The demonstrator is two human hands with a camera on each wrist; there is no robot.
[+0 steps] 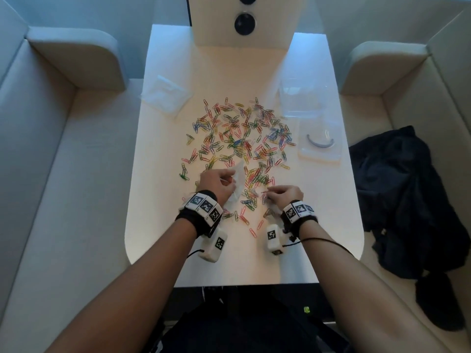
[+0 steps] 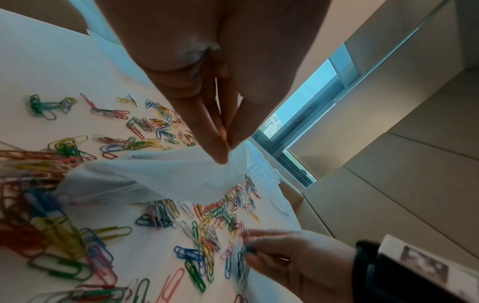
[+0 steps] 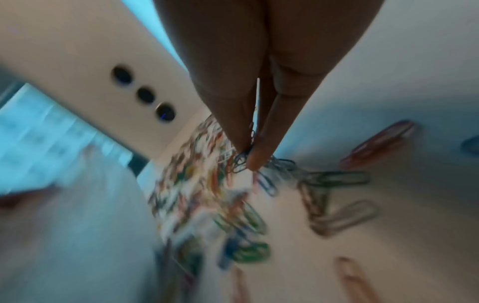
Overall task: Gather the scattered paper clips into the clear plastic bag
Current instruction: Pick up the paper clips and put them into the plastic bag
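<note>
Several coloured paper clips [image 1: 239, 138] lie scattered across the middle of the white table [image 1: 163, 200]. My left hand [image 1: 216, 183] pinches the rim of a clear plastic bag [image 1: 238, 182], which hangs down among the clips; the left wrist view shows thumb and fingers pressed together on the bag [image 2: 166, 180]. To its right, my right hand [image 1: 283, 194] pinches a few paper clips [image 3: 242, 160] just above the table; that view is blurred. The right hand [image 2: 282, 258] also shows low in the left wrist view.
Another clear bag [image 1: 167, 94] lies at the table's back left. Clear plastic packaging [image 1: 303, 98] and a flat clear packet holding a curved grey piece [image 1: 321, 143] lie at the right. A dark garment [image 1: 407, 194] lies on the right-hand seat. A white upright panel [image 1: 244, 21] stands at the back.
</note>
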